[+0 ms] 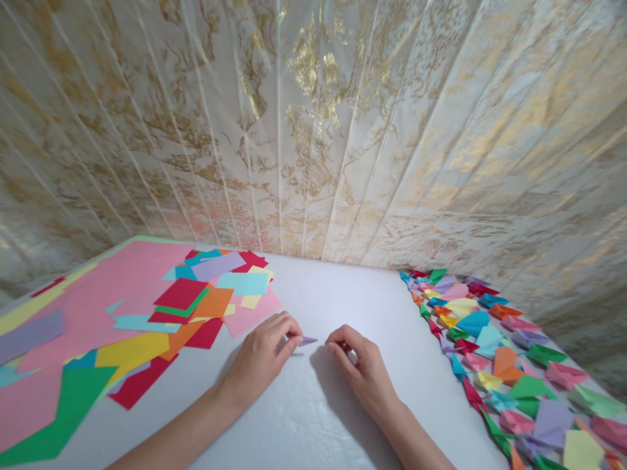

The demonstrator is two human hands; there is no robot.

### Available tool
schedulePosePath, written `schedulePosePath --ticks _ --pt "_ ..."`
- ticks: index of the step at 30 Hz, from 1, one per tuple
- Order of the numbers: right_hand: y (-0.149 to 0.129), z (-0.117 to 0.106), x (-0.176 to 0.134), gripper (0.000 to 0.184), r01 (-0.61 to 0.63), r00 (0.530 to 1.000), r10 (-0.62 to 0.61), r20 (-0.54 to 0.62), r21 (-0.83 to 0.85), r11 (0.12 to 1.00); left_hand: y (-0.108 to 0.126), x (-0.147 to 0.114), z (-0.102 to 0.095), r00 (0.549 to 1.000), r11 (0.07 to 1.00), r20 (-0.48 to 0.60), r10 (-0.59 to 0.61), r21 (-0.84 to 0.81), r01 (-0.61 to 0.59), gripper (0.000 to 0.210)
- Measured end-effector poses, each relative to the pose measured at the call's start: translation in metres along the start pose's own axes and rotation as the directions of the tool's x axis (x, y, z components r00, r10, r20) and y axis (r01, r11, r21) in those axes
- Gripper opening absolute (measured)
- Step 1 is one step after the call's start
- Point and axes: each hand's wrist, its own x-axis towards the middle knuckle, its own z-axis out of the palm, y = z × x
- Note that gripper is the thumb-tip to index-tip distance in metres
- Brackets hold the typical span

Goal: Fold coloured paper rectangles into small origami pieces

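Observation:
Between the thumb and fingers of my left hand (274, 343) is a small folded piece of purple paper (308, 341), its pointed end sticking out to the right. The rest of it is hidden by the fingers. A short gap to the right, my right hand (360, 365) is held with thumb and index finger pinched together. Whether anything is in that pinch I cannot make out. Both hands are just above the white table (333, 294).
Flat coloured paper sheets and squares (181, 294) lie overlapping on the left, a green sheet (73, 405) nearest. Rows of small folded paper shapes (490, 339) in many colours cover the right side. A gold-patterned pleated curtain (313, 130) hangs behind the table.

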Motion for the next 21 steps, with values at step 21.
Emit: schedulePosePath --ticks 21 --pt "-0.011 0.018 -0.003 0.02 -0.135 0.988 0.152 -0.035 0.293 0.946 0.007 -0.002 0.021 0.972 0.848 0.149 -0.183 -0.476 0.233 0.018"
